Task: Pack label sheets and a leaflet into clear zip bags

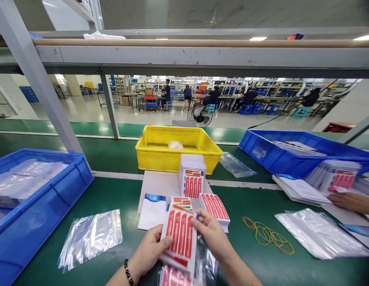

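Observation:
My left hand [150,248] grips the left side of some label sheets [180,234] with red strips on white, its thumb on top. At their upper right edge, the fingers of my right hand [212,230] pinch the same sheets. Below them on the table lies a transparent plastic bag [209,264], where another red-printed sheet [175,277] shows, partly hidden. Just beyond my hands are a white booklet [153,208] with a blue top, a stack of red label sheets [215,207] and a partly covered orange-printed pile [182,201]. Behind stands an upright stack of bagged labels [192,180].
A yellow bin [178,161] stands ahead, with blue bins at left [53,190] and right [276,159]. Plastic bags [91,236] lie left, rubber bands [269,236] and more bags [318,234] right. Another person's hand [351,201] is at the far right. A metal post [41,79] rises at left.

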Available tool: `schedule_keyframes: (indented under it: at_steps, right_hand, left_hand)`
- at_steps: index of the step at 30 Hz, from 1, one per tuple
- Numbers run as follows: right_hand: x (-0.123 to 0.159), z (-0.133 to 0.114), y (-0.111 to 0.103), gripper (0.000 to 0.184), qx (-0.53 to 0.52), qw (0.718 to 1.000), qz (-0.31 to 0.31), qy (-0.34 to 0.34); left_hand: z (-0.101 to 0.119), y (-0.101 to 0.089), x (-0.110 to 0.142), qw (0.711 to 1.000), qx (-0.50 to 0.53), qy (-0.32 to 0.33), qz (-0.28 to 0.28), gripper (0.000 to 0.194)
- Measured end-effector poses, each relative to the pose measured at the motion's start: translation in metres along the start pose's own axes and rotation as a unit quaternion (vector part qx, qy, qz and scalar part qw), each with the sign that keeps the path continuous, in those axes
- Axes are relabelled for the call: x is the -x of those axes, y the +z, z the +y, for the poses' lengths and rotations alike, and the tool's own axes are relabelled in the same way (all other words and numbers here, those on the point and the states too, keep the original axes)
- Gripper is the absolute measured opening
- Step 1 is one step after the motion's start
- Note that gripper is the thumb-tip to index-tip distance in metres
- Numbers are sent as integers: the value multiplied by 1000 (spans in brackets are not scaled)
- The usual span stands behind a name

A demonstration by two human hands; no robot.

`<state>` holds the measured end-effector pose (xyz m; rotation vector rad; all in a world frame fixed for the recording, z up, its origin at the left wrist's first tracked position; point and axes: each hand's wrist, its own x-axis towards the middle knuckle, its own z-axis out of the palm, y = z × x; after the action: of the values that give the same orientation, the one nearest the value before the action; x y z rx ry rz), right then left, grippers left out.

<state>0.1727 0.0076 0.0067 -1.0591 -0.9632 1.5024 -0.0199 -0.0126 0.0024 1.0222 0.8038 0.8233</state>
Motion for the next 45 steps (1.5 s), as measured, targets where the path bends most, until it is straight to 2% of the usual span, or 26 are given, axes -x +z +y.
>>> schedule_keyframes:
  at_steps: [3, 4, 6, 8, 9, 15, 22, 25, 27, 29, 31, 33, 35, 38, 40, 44, 45]
  right_hand:
    - [-7, -8, -10, 43, -61, 988, 132, -56]
    - [-8, -9, -12, 45, -79, 982, 157, -67]
    - [-9, -8, -12, 44, -93, 979, 166, -73]
    - [-8, -5, -11, 40, -78, 986, 137, -61]
    - [-8, -3, -10, 39, -67, 989, 121, -55]
    - [-6, -3, -12, 43, -1, 994, 99, -44]
    - [3, -2, 3, 40, 61, 997, -37, -7]
    - [7, -5, 7, 28, 197, 974, -101, -48]
    - [9, -7, 7, 32, 280, 944, -158, -80]
    - [11, -8, 7, 27, 307, 925, -205, -86]
    - [12, -7, 6, 18, 296, 924, -234, -57]
    - [13, -4, 5, 12, 273, 934, -228, -22]
    - [13, -1, 5, 11, 250, 948, -196, -3]
    - [13, 1, 5, 24, 225, 962, -157, 6]
    - [13, 1, 6, 28, 222, 964, -149, 17]
    - [13, 0, 12, 9, 235, 960, -153, 18]
    - [13, -1, 13, 13, 239, 959, -151, 12]
  left_hand:
    - [1, -4, -1, 983, -176, -7, 45, 13]
    - [2, -5, 0, 975, -221, -7, 34, 8]
    - [4, -4, 2, 962, -273, 14, -19, 6]
    - [7, -4, 3, 959, -274, 48, -53, 9]
    - [8, -3, 4, 962, -262, 63, -52, 11]
    - [4, -5, 0, 977, -192, 87, 13, 19]
    - [-1, -3, -2, 981, -165, 92, 47, 23]
    - [0, -2, -1, 979, -149, 108, 87, 22]
    - [0, -1, -1, 977, -138, 125, 105, 22]
    - [-1, 0, -1, 976, -125, 134, 115, 23]
    - [-2, 1, -1, 978, -111, 132, 117, 24]
    - [-2, 1, -1, 986, -75, 104, 110, 19]
    - [-3, 2, -1, 994, -25, 51, 97, 27]
    - [-3, 3, -1, 996, 4, -17, 88, 32]
    - [-2, 4, -2, 994, -14, -35, 100, 30]
    - [0, 6, -2, 991, -37, -30, 123, 28]
    - [0, 6, -2, 991, -38, -28, 122, 28]
